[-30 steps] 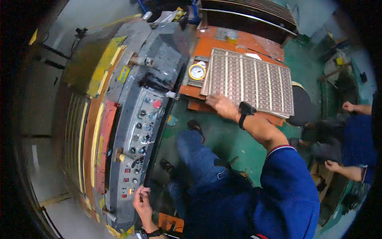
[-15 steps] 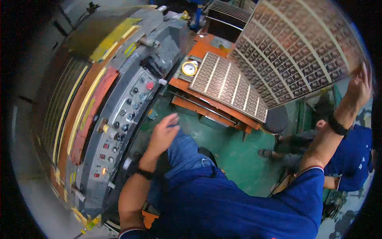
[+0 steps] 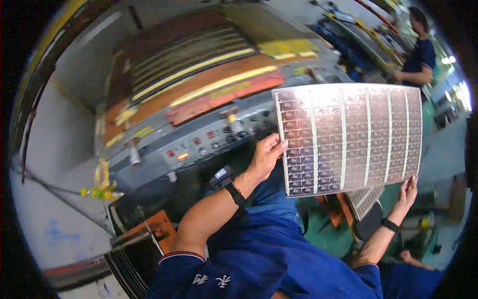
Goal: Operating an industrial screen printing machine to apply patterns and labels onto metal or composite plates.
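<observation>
While the left hand is gripping the left edge of the patterned sheet, the right hand is pinching its near right corner, near the grey machine; apparently a handling step, the next move calling for steady two-handed support.

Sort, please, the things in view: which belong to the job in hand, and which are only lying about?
Job in hand:
large patterned sheet, held by left hand and right hand
probably the lower sheet, unheld

Seemingly only nearby, untouched:
control panel
yellow bundle, left
orange board, lower left
</observation>
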### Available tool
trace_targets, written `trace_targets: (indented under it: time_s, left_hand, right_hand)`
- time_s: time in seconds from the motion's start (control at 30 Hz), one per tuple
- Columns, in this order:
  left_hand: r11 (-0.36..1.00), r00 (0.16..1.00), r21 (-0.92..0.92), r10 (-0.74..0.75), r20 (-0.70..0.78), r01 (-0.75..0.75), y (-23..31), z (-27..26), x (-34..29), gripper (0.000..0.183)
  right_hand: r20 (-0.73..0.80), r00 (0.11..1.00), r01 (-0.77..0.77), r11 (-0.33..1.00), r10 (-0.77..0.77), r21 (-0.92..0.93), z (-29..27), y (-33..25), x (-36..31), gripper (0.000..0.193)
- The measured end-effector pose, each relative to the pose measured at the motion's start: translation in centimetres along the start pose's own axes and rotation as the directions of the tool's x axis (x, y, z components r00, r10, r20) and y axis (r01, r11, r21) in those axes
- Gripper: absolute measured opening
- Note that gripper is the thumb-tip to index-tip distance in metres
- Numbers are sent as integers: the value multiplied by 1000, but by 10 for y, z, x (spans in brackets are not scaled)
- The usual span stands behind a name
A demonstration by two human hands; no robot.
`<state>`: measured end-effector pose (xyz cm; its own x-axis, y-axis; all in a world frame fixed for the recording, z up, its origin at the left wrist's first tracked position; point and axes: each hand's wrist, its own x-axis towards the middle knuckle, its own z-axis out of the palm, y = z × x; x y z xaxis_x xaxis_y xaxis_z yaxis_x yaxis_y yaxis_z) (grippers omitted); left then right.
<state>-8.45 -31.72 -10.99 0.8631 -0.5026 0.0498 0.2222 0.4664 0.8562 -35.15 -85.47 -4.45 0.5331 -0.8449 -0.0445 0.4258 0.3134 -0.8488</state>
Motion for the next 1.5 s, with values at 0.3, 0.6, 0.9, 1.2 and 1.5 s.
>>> trace_targets:
  time_s: [0.3, 0.6, 0.9, 1.2, 1.5]
  left_hand:
    - [985, 947, 74, 173, -271, -159, 136, -102, -60, 10]
    - [889, 772, 455, 257, -582, 47, 343, -237, -50, 40]
    - [390, 812, 839, 294, -504, 380, 401, -355, 14, 59]
    - [280, 886, 892, 204, -416, 354, 383, -391, 8, 80]
    - [274, 915, 941, 292, -278, 198, 369, -440, 9, 81]
  right_hand:
    - [470, 843, 136, 744, 260, -655, 198, 85, -20, 40]
    - [760, 582, 26, 927, 290, -374, 473, 217, -33, 33]
    - [804, 524, 71, 926, 281, -370, 615, 320, 63, 31]
    - [776, 569, 174, 882, 272, -438, 659, 361, -6, 42]
    - [929, 352, 717, 605, 115, -346, 651, 407, 60, 39]
